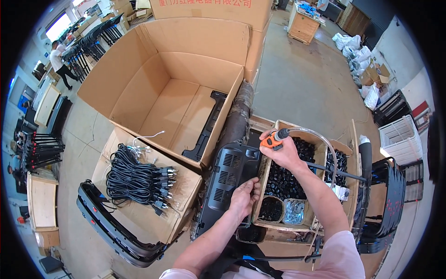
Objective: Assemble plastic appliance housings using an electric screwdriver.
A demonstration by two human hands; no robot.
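Observation:
A black plastic housing (231, 174) with slotted vents lies tilted on a wrapped padded support in front of me. My left hand (244, 197) is closed on its right edge, fingertips curled at the rim. In my right hand (284, 151) is an orange and black power screwdriver (273, 141), held over the housing's upper right corner. A clear hose (320, 138) runs from the tool's black end and arcs to the right. My grip and the housing hide the tool's tip.
A wooden parts tray (264, 183) at right holds black pieces and silver screws (293, 212). An open cardboard box (116, 88) contains a long black part (206, 125). Bundled black cords (134, 179) lie on cardboard at left, near curved black frames (118, 232). A person (58, 60) stands far left.

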